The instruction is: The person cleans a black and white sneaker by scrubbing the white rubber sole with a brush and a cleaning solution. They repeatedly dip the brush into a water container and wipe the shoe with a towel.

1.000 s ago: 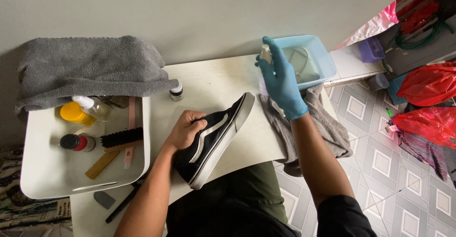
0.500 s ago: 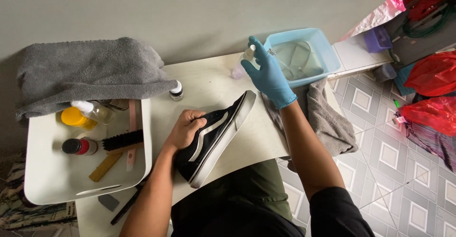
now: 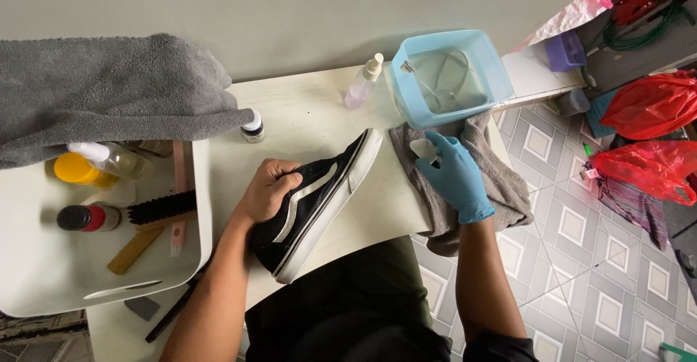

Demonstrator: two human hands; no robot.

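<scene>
My bare left hand (image 3: pixel 267 188) grips the heel end of a black sneaker (image 3: pixel 319 201) with a white stripe and white sole, which lies on its side on the pale table (image 3: pixel 305 115). Wearing a blue glove, my right hand (image 3: pixel 454 177) lies on a grey cloth (image 3: pixel 501 188) at the table's right edge. Its fingers curl onto the cloth around a small pale patch that I cannot identify. A small clear spray bottle (image 3: pixel 361 82) stands on the table beside a light blue plastic basin (image 3: pixel 485 60).
A white tray (image 3: pixel 43 275) at the left holds a brush (image 3: pixel 161 206), bottles and a yellow jar (image 3: pixel 75 169). A grey towel (image 3: pixel 109 90) is draped at the back left. A small dark-capped bottle (image 3: pixel 253 127) stands near it. Red bags (image 3: pixel 650 104) lie on the tiled floor.
My right hand has set the spray bottle down next to the basin and come down onto the grey cloth. My left hand still holds the sneaker.
</scene>
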